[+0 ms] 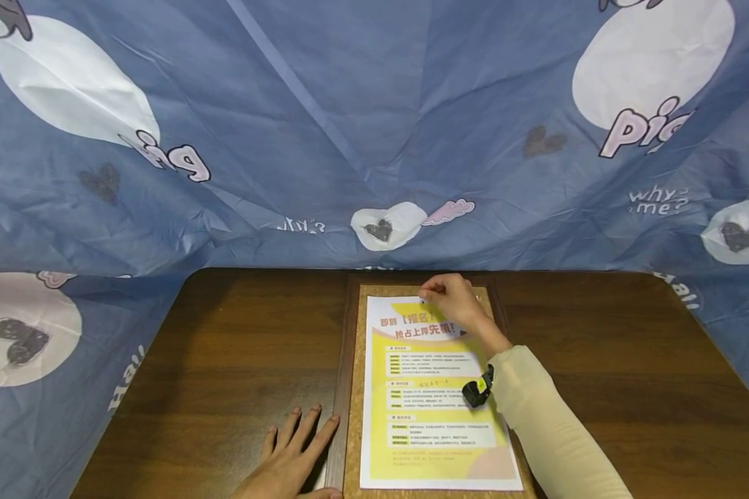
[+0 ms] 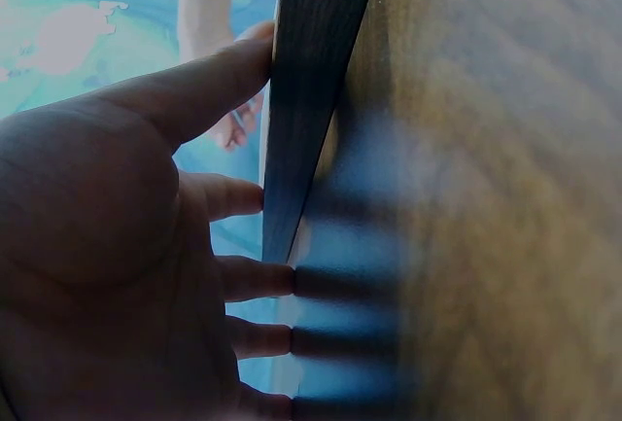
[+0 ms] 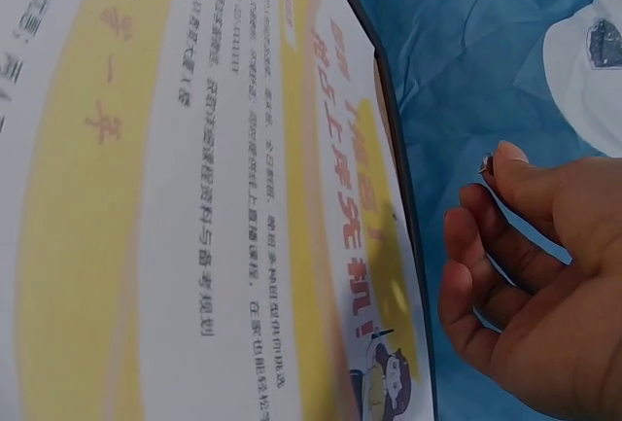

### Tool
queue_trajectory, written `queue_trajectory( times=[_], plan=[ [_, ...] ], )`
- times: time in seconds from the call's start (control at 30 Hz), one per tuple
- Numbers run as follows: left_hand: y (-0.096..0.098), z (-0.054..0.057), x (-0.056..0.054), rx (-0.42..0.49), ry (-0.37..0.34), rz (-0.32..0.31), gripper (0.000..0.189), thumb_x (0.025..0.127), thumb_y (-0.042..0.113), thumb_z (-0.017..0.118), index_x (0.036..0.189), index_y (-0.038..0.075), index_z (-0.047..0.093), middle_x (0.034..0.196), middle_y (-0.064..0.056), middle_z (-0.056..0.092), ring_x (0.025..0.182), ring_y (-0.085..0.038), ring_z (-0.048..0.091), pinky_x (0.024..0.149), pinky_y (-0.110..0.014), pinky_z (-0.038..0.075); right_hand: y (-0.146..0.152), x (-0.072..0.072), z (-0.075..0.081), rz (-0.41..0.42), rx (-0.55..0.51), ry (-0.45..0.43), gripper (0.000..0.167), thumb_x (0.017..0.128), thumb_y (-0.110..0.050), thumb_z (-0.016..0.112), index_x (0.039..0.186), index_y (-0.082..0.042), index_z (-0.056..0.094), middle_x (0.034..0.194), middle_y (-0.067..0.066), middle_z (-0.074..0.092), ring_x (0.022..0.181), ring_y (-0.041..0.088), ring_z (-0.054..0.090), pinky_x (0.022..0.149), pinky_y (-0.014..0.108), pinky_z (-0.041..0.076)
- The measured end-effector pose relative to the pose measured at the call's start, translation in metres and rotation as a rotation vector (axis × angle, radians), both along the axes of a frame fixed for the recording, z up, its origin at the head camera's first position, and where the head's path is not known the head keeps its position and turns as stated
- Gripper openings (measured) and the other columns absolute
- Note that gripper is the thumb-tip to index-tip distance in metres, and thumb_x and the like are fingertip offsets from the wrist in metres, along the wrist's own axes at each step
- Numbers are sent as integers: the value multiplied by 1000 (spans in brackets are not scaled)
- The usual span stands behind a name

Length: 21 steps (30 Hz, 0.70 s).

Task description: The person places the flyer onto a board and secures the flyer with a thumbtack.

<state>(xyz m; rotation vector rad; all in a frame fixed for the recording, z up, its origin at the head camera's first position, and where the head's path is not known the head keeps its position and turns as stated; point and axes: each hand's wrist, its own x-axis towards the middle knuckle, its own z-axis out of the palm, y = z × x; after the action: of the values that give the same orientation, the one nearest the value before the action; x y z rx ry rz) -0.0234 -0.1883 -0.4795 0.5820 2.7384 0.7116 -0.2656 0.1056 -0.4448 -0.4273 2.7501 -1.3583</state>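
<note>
The right hand has a narrow grip: thumb and forefinger are pinched on something tiny, seemingly a pin, at the top edge of the yellow poster, near its middle. The other fingers are loosely curled. The poster lies flat on a cork board with a dark wooden frame, which rests on the brown desk against a blue printed cloth. The left hand holds nothing; it lies flat and open on the desk, its fingers touching the board's left frame edge near the front corner. Judging from this, the main risk is that the sheet, with no other fastening in view, slides or skews under the pinching fingers, leaving it crooked on the cork. The small thing could also slip from so fine a pinch and roll off, or prick a fingertip if pushed at an angle.
</note>
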Motion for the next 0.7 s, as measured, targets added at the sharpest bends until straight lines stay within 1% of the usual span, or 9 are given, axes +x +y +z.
queue_trajectory(
  times=[0.17, 0.37, 0.7],
  plan=[
    [0, 1, 0, 14, -14, 5, 91, 88, 64, 61, 154, 9, 32, 154, -30, 27, 136, -60, 22, 88, -84, 22, 0, -1, -2, -15, 12, -4, 12, 95, -14, 68, 96, -4, 75, 87, 5, 70, 74, 18, 59, 70, 33, 47],
    [-1, 1, -1, 1, -20, 2, 92, 88, 65, 60, 155, 9, 31, 154, -30, 26, 136, -60, 22, 88, -84, 22, -1, -1, -5, -24, 37, -21, 14, 95, -16, 68, 98, -5, 76, 88, 5, 70, 75, 18, 59, 70, 33, 46],
    [-1, 0, -1, -12, -23, -4, 93, 88, 65, 61, 155, 10, 30, 154, -30, 26, 135, -60, 23, 88, -84, 24, -1, -4, -14, -60, 33, -98, 15, 96, -16, 68, 99, -3, 75, 88, 6, 68, 75, 18, 56, 69, 31, 44]
  ],
)
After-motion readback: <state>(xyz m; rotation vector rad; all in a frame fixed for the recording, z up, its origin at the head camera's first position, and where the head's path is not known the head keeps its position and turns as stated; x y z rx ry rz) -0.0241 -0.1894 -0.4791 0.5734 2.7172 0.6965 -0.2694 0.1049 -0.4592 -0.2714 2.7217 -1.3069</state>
